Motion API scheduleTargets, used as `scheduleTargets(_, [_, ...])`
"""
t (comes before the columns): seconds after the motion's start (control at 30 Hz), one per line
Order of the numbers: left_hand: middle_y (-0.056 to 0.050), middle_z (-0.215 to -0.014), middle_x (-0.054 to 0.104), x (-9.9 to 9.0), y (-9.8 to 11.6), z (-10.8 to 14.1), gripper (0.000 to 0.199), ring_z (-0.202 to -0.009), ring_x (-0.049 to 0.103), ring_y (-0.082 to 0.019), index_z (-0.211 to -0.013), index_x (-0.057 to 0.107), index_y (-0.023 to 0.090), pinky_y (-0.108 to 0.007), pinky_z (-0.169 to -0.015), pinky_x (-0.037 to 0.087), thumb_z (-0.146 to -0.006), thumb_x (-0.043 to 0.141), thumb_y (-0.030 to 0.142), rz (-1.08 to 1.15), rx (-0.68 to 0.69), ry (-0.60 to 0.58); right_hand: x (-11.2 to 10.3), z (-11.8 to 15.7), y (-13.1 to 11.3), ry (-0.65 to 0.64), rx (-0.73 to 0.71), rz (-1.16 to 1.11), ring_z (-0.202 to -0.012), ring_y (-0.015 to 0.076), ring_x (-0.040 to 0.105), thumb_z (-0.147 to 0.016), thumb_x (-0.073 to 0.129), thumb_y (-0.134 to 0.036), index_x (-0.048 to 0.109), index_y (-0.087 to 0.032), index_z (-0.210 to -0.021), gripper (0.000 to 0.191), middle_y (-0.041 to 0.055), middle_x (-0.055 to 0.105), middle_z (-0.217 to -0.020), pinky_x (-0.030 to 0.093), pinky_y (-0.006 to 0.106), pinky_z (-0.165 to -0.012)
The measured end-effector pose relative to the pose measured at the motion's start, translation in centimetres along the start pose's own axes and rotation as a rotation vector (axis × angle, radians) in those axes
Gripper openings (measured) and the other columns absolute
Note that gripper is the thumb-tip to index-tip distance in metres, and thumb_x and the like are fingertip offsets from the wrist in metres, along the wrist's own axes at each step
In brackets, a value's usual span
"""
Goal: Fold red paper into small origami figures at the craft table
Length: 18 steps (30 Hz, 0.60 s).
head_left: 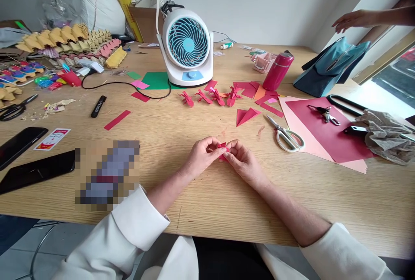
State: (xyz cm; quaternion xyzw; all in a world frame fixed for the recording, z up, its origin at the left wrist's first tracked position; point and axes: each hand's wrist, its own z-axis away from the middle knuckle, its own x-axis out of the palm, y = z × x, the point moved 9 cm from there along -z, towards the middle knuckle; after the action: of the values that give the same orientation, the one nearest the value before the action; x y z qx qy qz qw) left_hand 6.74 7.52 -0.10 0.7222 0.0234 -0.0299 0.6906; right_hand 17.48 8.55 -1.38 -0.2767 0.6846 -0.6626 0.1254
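Between the fingertips of both hands is a small folded piece of red paper (222,146), partly covered by my fingers. My left hand (204,155) pinches its left side, and my right hand (244,162) pinches its right side. The hands meet low over the wooden table. Beyond them stand several folded red paper figures (216,96) in a row. A folded red paper triangle (247,116) lies just in front of that row. To the right of my right hand rest scissors (288,137) with white and green handles, blades pointing away and left.
A white fan (189,46) stands at the back. Red and pink sheets (316,124) with keys (326,115) lie right, near a red bottle (278,71) and a blue bag (332,68). Another person's hand (355,20) hovers above the bag. Phones (39,170) and egg trays (65,40) are left.
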Motion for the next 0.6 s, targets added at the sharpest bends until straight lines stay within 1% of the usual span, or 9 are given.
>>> scheduleTargets(0.07, [0.001,-0.073,0.06,-0.5,0.2,-0.2,0.022,-0.067,0.056,-0.01,-0.076,0.057,0.015,-0.023,-0.065,0.046,-0.077,0.069,0.033,-0.001,0.001,0.03,-0.1,0.1,-0.8,-0.008,-0.051,0.126,-0.08,0.0162,0.064,-0.088,0.063,-0.043,0.051,-0.023,-0.094,0.024,0.0033,0.063,-0.087,0.053,0.032,-0.077])
scheduleTargets(0.13, [0.002,-0.07,0.059,-1.3,0.3,-0.3,0.021,-0.066,0.055,-0.01,-0.074,0.055,0.015,-0.023,-0.066,0.044,-0.076,0.069,0.031,0.008,-0.004,0.076,-1.4,0.0,-2.1,0.023,-0.099,0.343,-0.082,0.0172,0.064,-0.091,0.057,-0.04,0.053,-0.022,-0.099,0.02,0.005,0.065,-0.089,0.052,0.032,-0.075])
scheduleTargets(0.2, [0.002,-0.07,0.058,-1.7,0.1,-0.5,0.02,-0.066,0.055,-0.01,-0.074,0.053,0.016,-0.023,-0.065,0.042,-0.076,0.068,0.029,0.049,-0.03,0.094,-4.1,-0.3,-3.8,0.088,-0.146,0.664,-0.082,0.0179,0.065,-0.093,0.053,-0.034,0.055,-0.022,-0.106,0.018,0.0068,0.067,-0.096,0.052,0.033,-0.076])
scheduleTargets(0.27, [0.003,-0.069,0.057,-2.1,-0.2,-0.6,0.02,-0.065,0.056,-0.01,-0.074,0.052,0.016,-0.022,-0.063,0.041,-0.075,0.068,0.029,0.088,-0.057,0.105,-8.2,-0.2,-6.2,0.268,-0.226,1.036,-0.083,0.0199,0.064,-0.091,0.052,-0.03,0.059,-0.02,-0.103,0.017,0.0091,0.065,-0.101,0.05,0.035,-0.078])
scheduleTargets(0.3, [0.003,-0.068,0.056,-2.3,-0.3,-0.6,0.021,-0.064,0.055,-0.009,-0.074,0.052,0.016,-0.021,-0.062,0.039,-0.075,0.068,0.028,0.1,-0.065,0.113,-10.7,0.0,-7.0,0.376,-0.199,1.216,-0.088,0.0231,0.063,-0.089,0.053,-0.03,0.06,-0.019,-0.104,0.019,0.0114,0.064,-0.104,0.049,0.038,-0.079])
scheduleTargets(0.37, [0.004,-0.067,0.055,-2.6,-0.4,-0.7,0.021,-0.061,0.052,-0.008,-0.073,0.052,0.015,-0.02,-0.06,0.037,-0.074,0.07,0.027,0.107,-0.072,0.127,-15.7,0.6,-7.8,0.573,-0.049,1.5,-0.097,0.0309,0.061,-0.086,0.056,-0.032,0.063,-0.016,-0.103,0.025,0.0171,0.061,-0.104,0.047,0.042,-0.082])
scheduleTargets(0.43, [0.004,-0.067,0.055,-2.8,-0.4,-0.8,0.02,-0.061,0.05,-0.007,-0.074,0.054,0.014,-0.02,-0.06,0.037,-0.073,0.071,0.027,0.11,-0.072,0.119,-19.5,1.1,-7.0,0.592,0.191,1.628,-0.094,0.0335,0.06,-0.086,0.055,-0.039,0.064,-0.014,-0.103,0.032,0.0186,0.061,-0.098,0.047,0.043,-0.079])
scheduleTargets(0.5, [0.003,-0.069,0.058,-2.7,-0.3,-0.9,0.021,-0.062,0.052,-0.007,-0.075,0.057,0.013,-0.02,-0.061,0.038,-0.074,0.072,0.028,0.126,-0.066,0.082,-21.4,1.6,-6.1,0.553,0.328,1.663,-0.092,0.0324,0.061,-0.087,0.054,-0.041,0.063,-0.015,-0.106,0.034,0.0177,0.061,-0.097,0.046,0.04,-0.077])
scheduleTargets(0.6, [0.0,-0.073,0.063,-2.1,-0.3,-0.9,0.027,-0.068,0.061,-0.01,-0.08,0.058,0.013,-0.021,-0.064,0.043,-0.077,0.072,0.035,0.18,-0.089,0.009,-22.1,1.9,-5.7,0.53,0.405,1.673,-0.093,0.0316,0.061,-0.087,0.052,-0.048,0.063,-0.014,-0.104,0.04,0.0178,0.062,-0.098,0.044,0.037,-0.074])
